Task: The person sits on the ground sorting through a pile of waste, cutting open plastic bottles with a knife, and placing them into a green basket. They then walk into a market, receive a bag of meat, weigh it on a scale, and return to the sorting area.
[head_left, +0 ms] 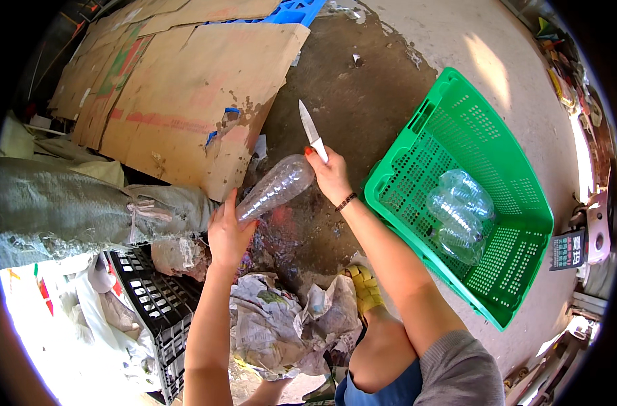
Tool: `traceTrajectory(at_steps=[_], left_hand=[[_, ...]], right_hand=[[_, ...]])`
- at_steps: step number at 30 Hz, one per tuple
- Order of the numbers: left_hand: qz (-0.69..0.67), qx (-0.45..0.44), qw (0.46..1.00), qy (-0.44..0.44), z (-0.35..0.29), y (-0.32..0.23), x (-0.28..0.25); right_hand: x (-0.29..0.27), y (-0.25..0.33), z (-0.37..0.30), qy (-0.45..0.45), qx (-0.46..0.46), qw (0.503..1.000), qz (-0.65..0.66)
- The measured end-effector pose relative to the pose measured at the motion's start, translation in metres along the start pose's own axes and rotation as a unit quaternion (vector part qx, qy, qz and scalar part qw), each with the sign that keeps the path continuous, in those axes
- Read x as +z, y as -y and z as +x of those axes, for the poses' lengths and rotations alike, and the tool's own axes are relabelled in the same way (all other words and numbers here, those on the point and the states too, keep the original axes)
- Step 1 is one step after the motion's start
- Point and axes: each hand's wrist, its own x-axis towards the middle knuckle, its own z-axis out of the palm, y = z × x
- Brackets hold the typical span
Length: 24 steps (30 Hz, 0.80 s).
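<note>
A clear plastic bottle [276, 187] lies slantwise between my hands in the middle of the view. My left hand [228, 231] is closed round its lower, narrower end. My right hand [331, 178] grips the white handle of a small knife [310, 127], the blade pointing up and away from me. That same hand is by the bottle's wide, rounded end; whether it also grips the bottle I cannot tell. Several clear plastic bottles [461, 213] rest inside a green basket [411, 152] to my right.
Flattened cardboard [186, 101] spreads at the far left, above a grey wrapped roll [65, 210]. A black crate [161, 291] stands at the lower left. Crumpled printed paper [271, 318] lies by my legs. The floor [335, 74] has a dark wet patch.
</note>
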Motion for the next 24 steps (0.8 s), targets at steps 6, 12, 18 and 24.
traceTrajectory(at_steps=[6,12,18,24], left_hand=[[-0.078,-0.003,0.997,0.002,0.017,-0.041,-0.005],[-0.125,-0.072,0.990,0.001,0.011,-0.018,0.017],[-0.270,-0.147,0.950,0.054,-0.006,-0.019,0.008],[-0.292,-0.131,0.937,0.143,-0.037,-0.020,-0.014]], right_hand=[[0.023,0.050,-0.032,0.042,-0.040,0.994,-0.094],[0.013,0.050,-0.038,0.145,-0.112,0.981,-0.062],[-0.001,0.069,-0.057,0.184,-0.162,0.951,-0.187],[0.004,0.064,-0.062,0.090,-0.202,0.952,-0.212]])
